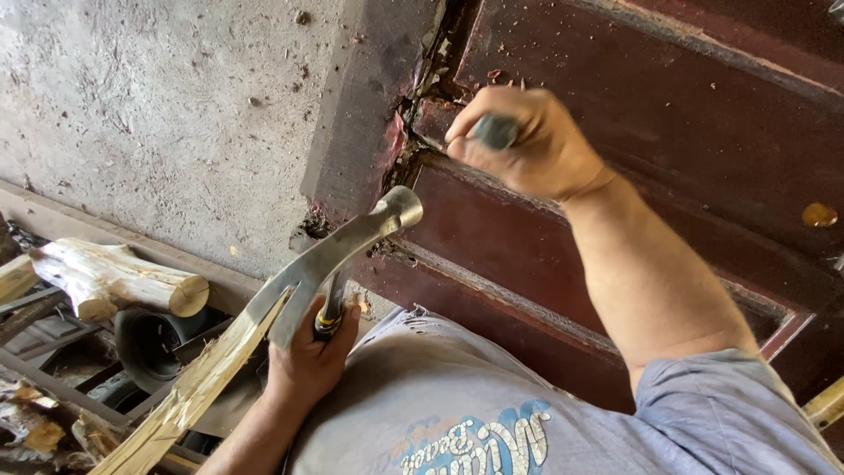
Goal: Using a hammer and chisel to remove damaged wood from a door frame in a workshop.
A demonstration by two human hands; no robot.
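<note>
**Hammer low, chisel set in door joint**

My left hand (308, 361) is wrapped tight around the grip of a steel hammer (338, 251), fingers curled shut on the handle, thumb side up. The hammer head sits above those fingers, its striking face pointing toward the door frame (360, 105) and its claw trailing back down toward a splintered strip of wood (189, 391) just beside my knuckles.

My right hand (527, 141) is fisted around a dark chisel (497, 130); only its butt end shows between thumb and forefinger, the rest hidden inside the fist. Fingers are clamped fully on it. Just past the fingertips is the cracked, chipped joint where the dark red door (668, 114) meets the frame.

Hammer head and chisel hand are apart, not touching. A cut log (114, 277) lies well left of my left hand.
</note>
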